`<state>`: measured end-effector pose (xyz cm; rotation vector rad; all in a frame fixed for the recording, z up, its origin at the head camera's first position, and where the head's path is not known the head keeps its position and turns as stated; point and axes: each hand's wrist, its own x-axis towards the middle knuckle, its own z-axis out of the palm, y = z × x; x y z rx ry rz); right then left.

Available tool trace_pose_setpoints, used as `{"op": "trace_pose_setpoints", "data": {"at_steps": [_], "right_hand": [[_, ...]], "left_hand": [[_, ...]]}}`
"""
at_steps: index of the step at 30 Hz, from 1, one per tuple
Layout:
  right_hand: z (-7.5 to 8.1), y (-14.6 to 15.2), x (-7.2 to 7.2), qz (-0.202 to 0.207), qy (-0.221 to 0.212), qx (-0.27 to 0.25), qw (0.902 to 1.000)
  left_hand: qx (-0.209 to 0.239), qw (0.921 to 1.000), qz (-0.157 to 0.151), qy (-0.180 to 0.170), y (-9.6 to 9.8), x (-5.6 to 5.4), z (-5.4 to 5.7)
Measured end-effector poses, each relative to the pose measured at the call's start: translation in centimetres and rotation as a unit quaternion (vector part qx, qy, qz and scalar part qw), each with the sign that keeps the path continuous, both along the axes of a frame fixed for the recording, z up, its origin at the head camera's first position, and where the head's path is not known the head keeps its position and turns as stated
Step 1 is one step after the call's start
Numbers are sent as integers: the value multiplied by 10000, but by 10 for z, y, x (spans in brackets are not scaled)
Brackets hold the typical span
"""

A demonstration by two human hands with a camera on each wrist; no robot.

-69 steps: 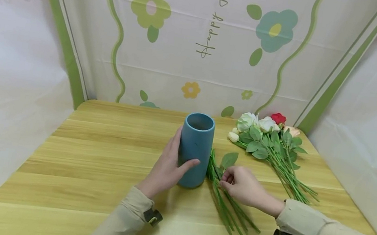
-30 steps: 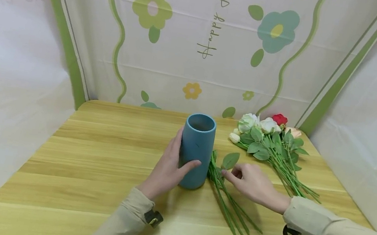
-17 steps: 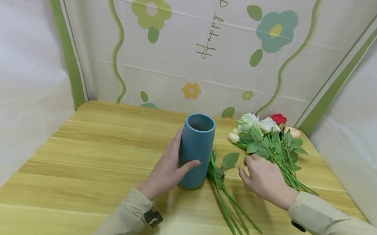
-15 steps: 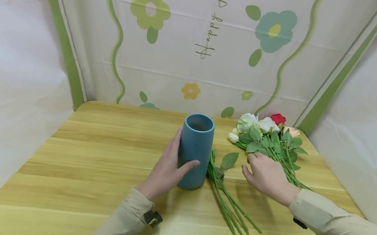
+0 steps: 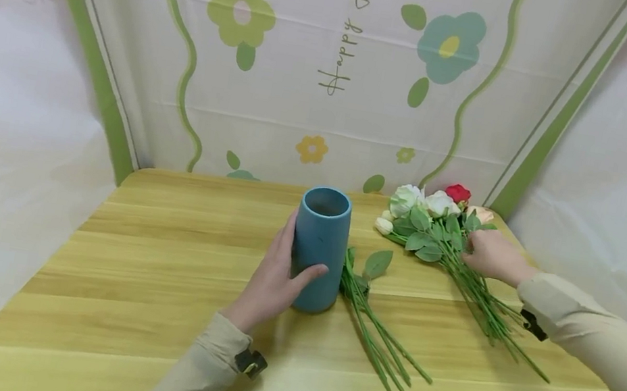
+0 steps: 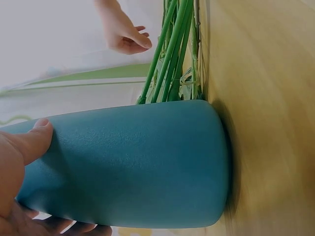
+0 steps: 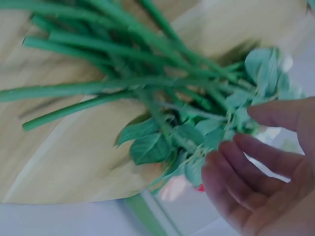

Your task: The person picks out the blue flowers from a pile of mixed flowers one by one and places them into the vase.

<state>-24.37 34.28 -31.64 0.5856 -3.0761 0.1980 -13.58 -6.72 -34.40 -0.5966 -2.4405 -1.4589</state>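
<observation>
A tall blue vase (image 5: pixel 320 251) stands upright on the wooden table. My left hand (image 5: pixel 276 275) grips its left side, thumb across the front; the left wrist view shows fingers curled round the vase wall (image 6: pixel 138 167). Artificial flowers lie in a bunch at the back right, with white roses (image 5: pixel 441 204), a red rose (image 5: pixel 458 192), a peach rose (image 5: pixel 479 215) and pale tulips (image 5: pixel 384 226). Over their leaves is my right hand (image 5: pixel 497 255). In the right wrist view, thumb and fingers are loosely bent and apart beside the leaves (image 7: pixel 150 147); contact is unclear.
Right of the vase lies a second bundle of green stems (image 5: pixel 382 343), its blooms hidden behind the vase. More stems (image 5: pixel 482 297) stretch toward me from the back bunch. A printed cloth (image 5: pixel 280 94) rises behind the table (image 5: pixel 160 308).
My right hand has left the leaf and stems beside the vase and moved right and back to the flower bunch. My left hand keeps its grip on the vase.
</observation>
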Motion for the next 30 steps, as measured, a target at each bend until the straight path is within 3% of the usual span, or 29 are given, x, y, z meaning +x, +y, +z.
{"op": "trace_pose_setpoints", "data": {"at_steps": [6,12,30], "right_hand": [[-1,15,-13,378,-607,-113,9974],[-6,14,-11,578,-857,0,9946],[-17,3,-3,336,-452,259,9981]], "left_hand": [[37,10000,-26,61,-1,0,1],[7,10000,7,30,-1,1,2],[7,10000,-27,93,0,1,2]]}}
